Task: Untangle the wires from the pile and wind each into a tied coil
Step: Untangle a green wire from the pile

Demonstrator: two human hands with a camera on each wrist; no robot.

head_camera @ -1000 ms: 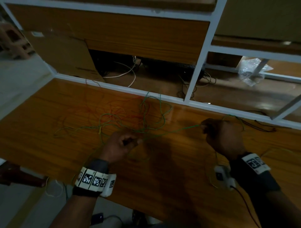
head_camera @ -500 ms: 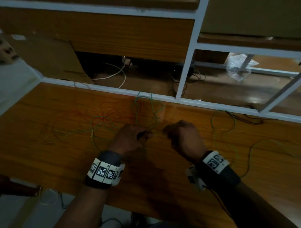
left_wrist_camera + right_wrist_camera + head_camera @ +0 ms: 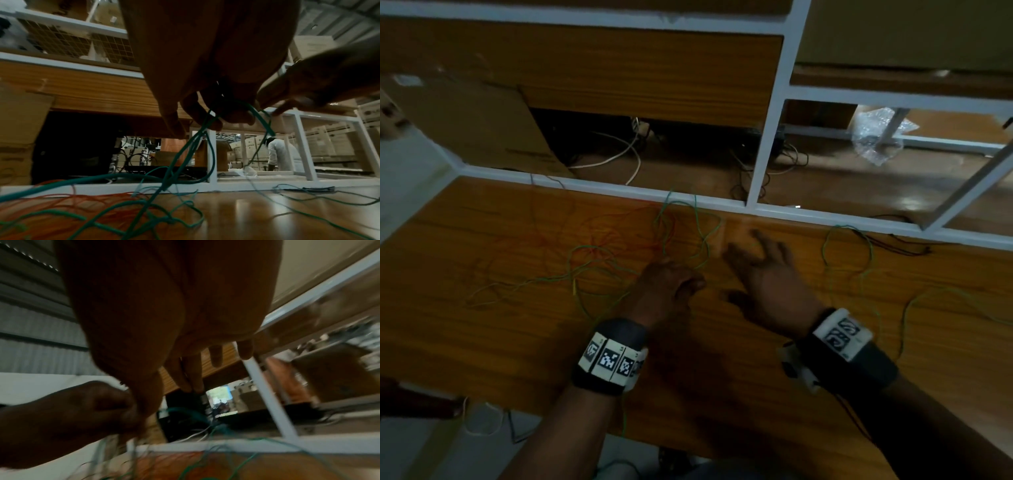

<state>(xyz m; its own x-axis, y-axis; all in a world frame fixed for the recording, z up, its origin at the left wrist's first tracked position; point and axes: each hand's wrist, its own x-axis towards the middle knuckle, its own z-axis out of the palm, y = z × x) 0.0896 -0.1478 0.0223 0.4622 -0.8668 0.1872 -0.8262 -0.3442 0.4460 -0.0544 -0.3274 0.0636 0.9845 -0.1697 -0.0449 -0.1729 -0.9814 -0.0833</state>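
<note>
Gripping several green wire (image 3: 186,155) strands in curled fingers, the left hand (image 3: 666,287) is held just above the wooden table (image 3: 482,342), near its middle; exactly where the strands pass inside the fist is hidden by the palm in the left wrist view. Just beside it, the right hand (image 3: 767,277) is seen with fingers spread and straight, holding nothing; it is blurred in both the head and right wrist views, so whether it touches the table cannot be told. One green strand is cut off at the table's near edge, beneath the left wrist. Farther across the table from the left hand, the tangle is spread loose: green loops over thin red wire (image 3: 613,236), the red barely made out against the wood. Another green loop lies toward the table's right end. Beyond the table's far edge, a white frame (image 3: 767,137) stands, with a white cable (image 3: 619,154) in shadow behind it.
</note>
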